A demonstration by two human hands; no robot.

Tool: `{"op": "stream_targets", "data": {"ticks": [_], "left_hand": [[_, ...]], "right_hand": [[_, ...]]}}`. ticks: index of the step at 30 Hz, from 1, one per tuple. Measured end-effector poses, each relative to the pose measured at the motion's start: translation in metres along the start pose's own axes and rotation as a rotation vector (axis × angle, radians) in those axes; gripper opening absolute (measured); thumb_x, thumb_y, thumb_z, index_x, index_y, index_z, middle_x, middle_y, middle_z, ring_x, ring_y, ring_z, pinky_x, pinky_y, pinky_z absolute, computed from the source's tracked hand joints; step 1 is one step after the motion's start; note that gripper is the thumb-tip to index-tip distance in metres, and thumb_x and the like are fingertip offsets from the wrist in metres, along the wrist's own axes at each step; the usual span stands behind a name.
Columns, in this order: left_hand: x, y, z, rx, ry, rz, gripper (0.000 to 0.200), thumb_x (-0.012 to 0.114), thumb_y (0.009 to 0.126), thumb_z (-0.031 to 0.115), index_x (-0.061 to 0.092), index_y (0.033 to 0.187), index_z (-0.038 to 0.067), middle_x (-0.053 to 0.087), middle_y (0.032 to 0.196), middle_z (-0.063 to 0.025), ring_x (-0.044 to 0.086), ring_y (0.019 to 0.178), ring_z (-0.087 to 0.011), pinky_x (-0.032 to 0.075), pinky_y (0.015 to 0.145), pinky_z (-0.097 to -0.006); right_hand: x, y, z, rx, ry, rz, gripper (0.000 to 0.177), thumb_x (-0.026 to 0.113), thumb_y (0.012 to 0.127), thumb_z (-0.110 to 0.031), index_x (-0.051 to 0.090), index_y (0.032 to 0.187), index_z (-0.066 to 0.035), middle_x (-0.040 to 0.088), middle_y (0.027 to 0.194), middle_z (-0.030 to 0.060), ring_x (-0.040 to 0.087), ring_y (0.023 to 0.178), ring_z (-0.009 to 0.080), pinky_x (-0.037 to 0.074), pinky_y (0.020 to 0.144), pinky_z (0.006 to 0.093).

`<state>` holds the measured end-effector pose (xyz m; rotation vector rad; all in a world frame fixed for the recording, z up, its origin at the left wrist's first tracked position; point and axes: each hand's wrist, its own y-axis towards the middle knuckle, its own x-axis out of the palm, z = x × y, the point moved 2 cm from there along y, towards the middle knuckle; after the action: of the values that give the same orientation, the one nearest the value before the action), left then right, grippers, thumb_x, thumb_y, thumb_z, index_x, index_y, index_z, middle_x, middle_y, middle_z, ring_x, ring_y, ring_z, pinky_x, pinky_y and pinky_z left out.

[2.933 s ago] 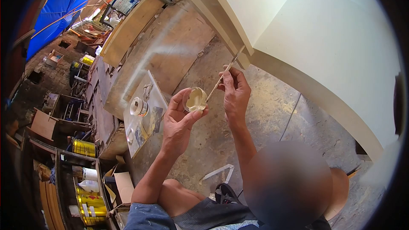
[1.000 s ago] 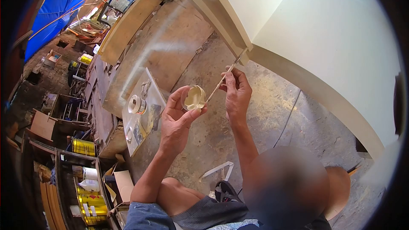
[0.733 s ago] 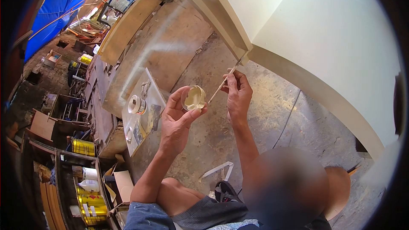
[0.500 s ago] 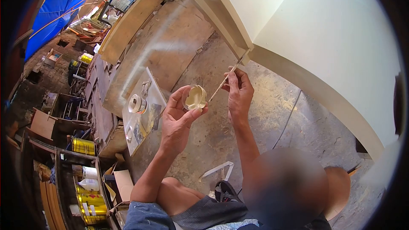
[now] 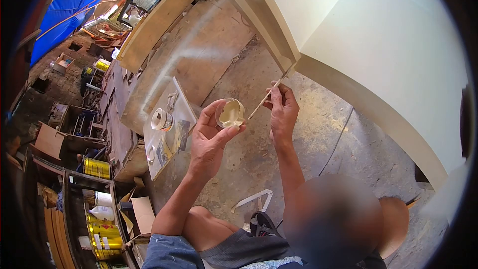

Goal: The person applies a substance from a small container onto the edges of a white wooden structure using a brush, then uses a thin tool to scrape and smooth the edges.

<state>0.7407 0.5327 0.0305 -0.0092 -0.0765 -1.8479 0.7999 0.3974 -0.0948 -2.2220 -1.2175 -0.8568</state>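
In close on the hands: the left hand [image 5: 206, 137] is curled around a small clear cup [image 5: 219, 113], thumb along its near side, mouth tilted toward view. Inside, a cream coating [image 5: 230, 115] that looks like paint lies over the bottom and up the wall. The right hand [image 5: 284, 109] pinches a slim brush [image 5: 261, 104] between thumb and fingertips, its tip up at the corner of the beige edge [image 5: 358, 88] bordering the pale panel [image 5: 393, 50]; its handle end is just beside the cup. I judge this to be a brushing stroke; the next move calls for light pressure and a level cup (contact at the very tip is too fine to tell).

Farther out, a white tub [image 5: 162, 119] stands near the left edge of the board [image 5: 185, 103], contents unclear. Beyond, yellow cans [image 5: 105, 231] and a white bottle fill the shelf [image 5: 89, 175], contents hidden.
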Motion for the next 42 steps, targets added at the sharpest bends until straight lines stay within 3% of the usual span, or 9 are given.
{"op": "stream_targets", "data": {"ticks": [19,22,31,42], "left_hand": [[0.0,0.0,0.0,0.008,-0.022,0.012,0.061,0.075,0.088,0.006,0.046,0.142,0.007,0.056,0.139,-0.0096,0.066,0.112,-0.0242,0.055,0.101,-0.0413],[0.001,0.0,0.004,-0.003,-0.083,0.004,0.059,0.071,0.087,-0.005,0.045,0.14,0.002,0.051,0.141,-0.0083,0.061,0.119,-0.0215,0.056,0.1,-0.0398],[-0.01,-0.004,0.011,0.051,-0.055,0.056,0.062,0.075,0.088,0.007,0.045,0.143,0.006,0.056,0.137,-0.0074,0.066,0.111,-0.0231,0.055,0.101,-0.0409],[-0.016,-0.011,0.013,0.04,-0.046,0.061,0.064,0.076,0.087,0.008,0.043,0.142,0.002,0.047,0.144,-0.0092,0.064,0.113,-0.0212,0.055,0.099,-0.038]], "right_hand": [[-0.005,-0.005,0.007,0.03,-0.006,-0.006,0.022,0.058,0.103,-0.018,0.065,0.119,-0.003,0.068,0.1,0.0047,0.063,0.082,0.0096,0.057,0.074,0.0266],[-0.003,-0.012,0.01,0.004,-0.037,-0.01,0.022,0.058,0.104,-0.018,0.065,0.117,-0.001,0.068,0.098,0.0052,0.063,0.082,0.0089,0.057,0.073,0.0269],[0.001,-0.02,-0.007,-0.251,-0.12,-0.048,0.019,0.055,0.104,-0.015,0.062,0.116,-0.001,0.062,0.094,0.0039,0.06,0.08,0.0096,0.057,0.074,0.0279],[-0.001,-0.026,-0.044,-0.214,-0.133,-0.101,0.022,0.053,0.106,-0.016,0.063,0.12,-0.002,0.062,0.092,0.0031,0.057,0.079,0.0082,0.054,0.073,0.0262]]}}
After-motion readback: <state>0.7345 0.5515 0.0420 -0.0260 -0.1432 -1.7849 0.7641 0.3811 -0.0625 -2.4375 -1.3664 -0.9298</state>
